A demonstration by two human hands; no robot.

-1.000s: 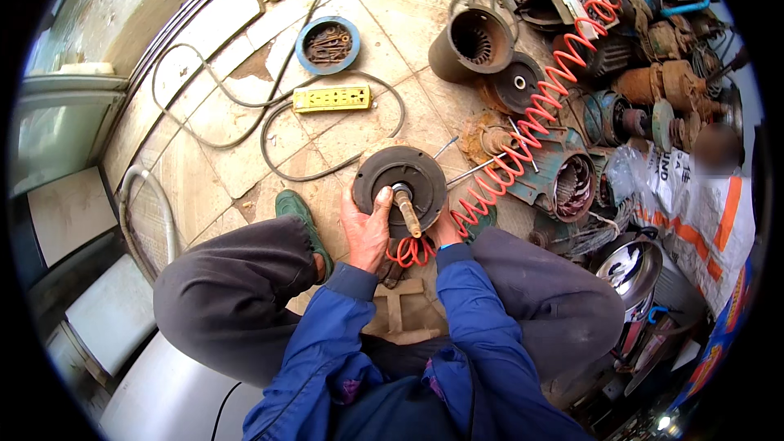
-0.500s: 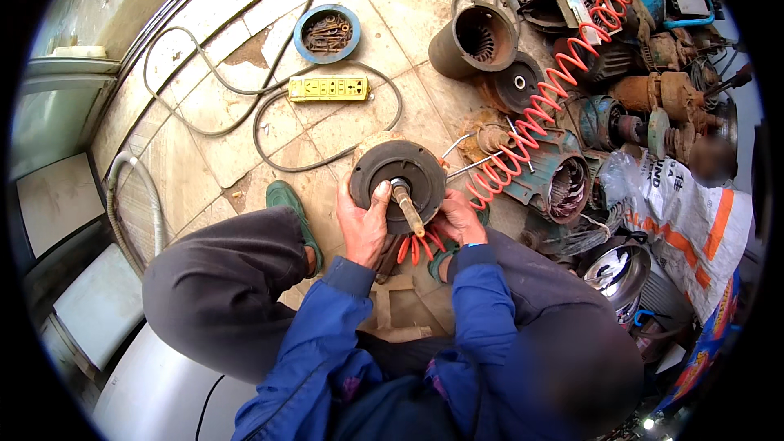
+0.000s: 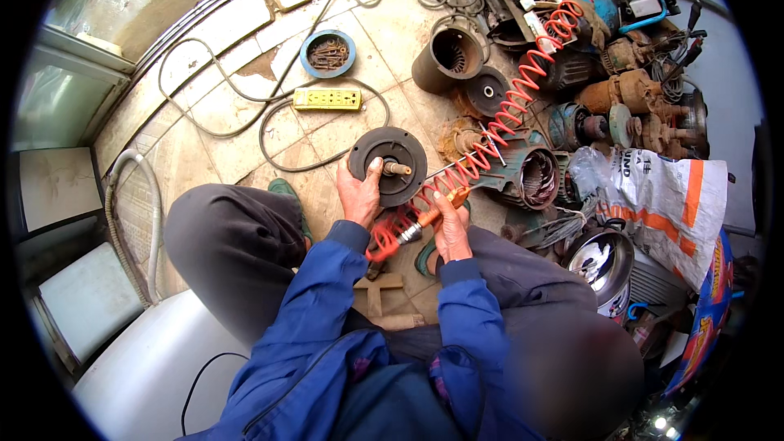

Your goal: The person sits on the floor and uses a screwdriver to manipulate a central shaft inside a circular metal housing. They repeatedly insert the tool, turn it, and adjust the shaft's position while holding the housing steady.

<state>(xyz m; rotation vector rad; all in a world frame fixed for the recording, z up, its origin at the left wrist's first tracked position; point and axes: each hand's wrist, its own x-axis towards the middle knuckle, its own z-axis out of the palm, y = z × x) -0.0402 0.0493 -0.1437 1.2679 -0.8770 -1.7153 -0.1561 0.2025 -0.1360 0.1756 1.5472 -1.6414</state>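
A dark round flange (image 3: pixel 404 188), with a short shaft (image 3: pixel 398 169) standing out of its centre, is above the tiled floor (image 3: pixel 392 24), between the person's knees. The left hand (image 3: pixel 358 194) grasps its left edge, the thumb lying on the face. The right hand (image 3: pixel 449 224) has its fingers closed around an orange tool (image 3: pixel 429 216), which seems to be an air gun, apart from the flange. A red coiled hose (image 3: pixel 510 106) runs near it, toward the upper right.

I judge that the step in hand is bringing the tool to the flange; I cannot tell where its nozzle points. The next move calls for a steady left grip and hose coils kept away from the shaft.

Farther out are an open motor housing (image 3: pixel 500 178), a yellow power strip (image 3: pixel 327 100) and a blue bowl (image 3: pixel 305 57) of rusty bolts (image 3: pixel 330 55).
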